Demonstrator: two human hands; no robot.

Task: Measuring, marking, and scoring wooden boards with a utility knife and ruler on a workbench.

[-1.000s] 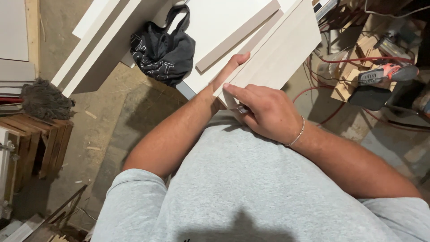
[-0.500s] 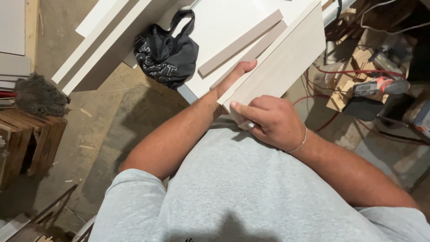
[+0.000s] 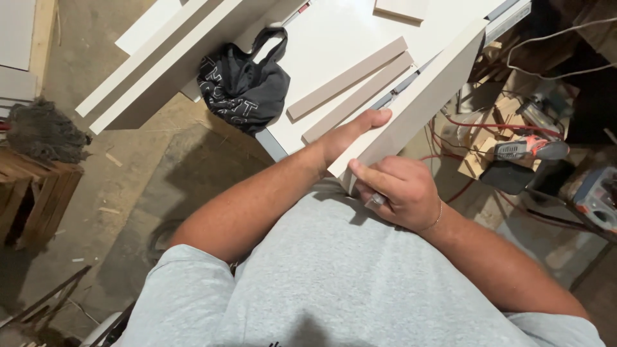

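A long pale board stands on edge, running from my belly up toward the top right. My left hand lies flat against its left face, fingers stretched out. My right hand grips the board's near end, fingers curled around it, with a small metal thing showing between the fingers. Two narrow beige strips lie on the white worktable just left of the board.
A black cloth bag hangs at the table's left edge. White panels lean at the upper left. A red power drill, cables and wood scraps lie on the floor at right. Wooden crates stand at left.
The board has tipped up from lying flatter to standing on its edge. My left hand has slid farther along its side, and my right hand has stayed at the near end.
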